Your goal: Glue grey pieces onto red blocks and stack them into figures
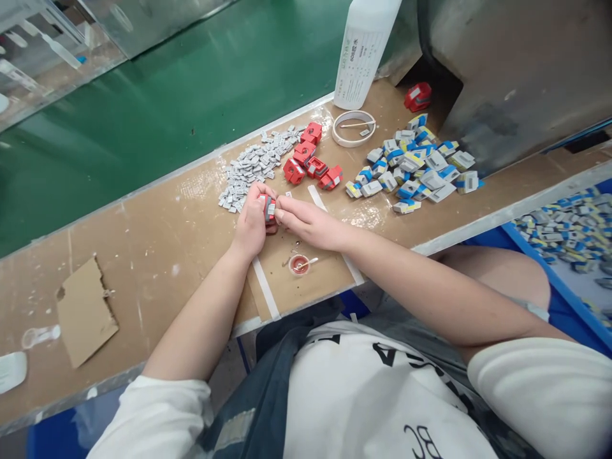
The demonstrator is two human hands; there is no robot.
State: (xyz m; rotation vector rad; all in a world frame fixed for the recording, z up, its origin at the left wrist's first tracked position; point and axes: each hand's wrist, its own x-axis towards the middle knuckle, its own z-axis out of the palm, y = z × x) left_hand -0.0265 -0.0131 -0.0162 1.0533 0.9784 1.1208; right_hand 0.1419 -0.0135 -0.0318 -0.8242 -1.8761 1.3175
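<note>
Head view looks down at a brown worktop [157,255]. Closest in, there's a small red cap [299,264] with a little stick resting in it, sitting between two strips of white tape. Just past that, both hands meet over the worktop: the left hand [251,223] is curled around a small red part [266,208] with a grey piece on it, and the right hand [308,222] has its fingertips pinched onto the same part from the other side. Behind the hands sits a pile of grey chips [253,166], then a cluster of red housings [310,162], and off to the right a heap of blue-and-grey blocks [414,166]. Further back there's a white ring [354,127] and a white bottle [363,51].
</note>
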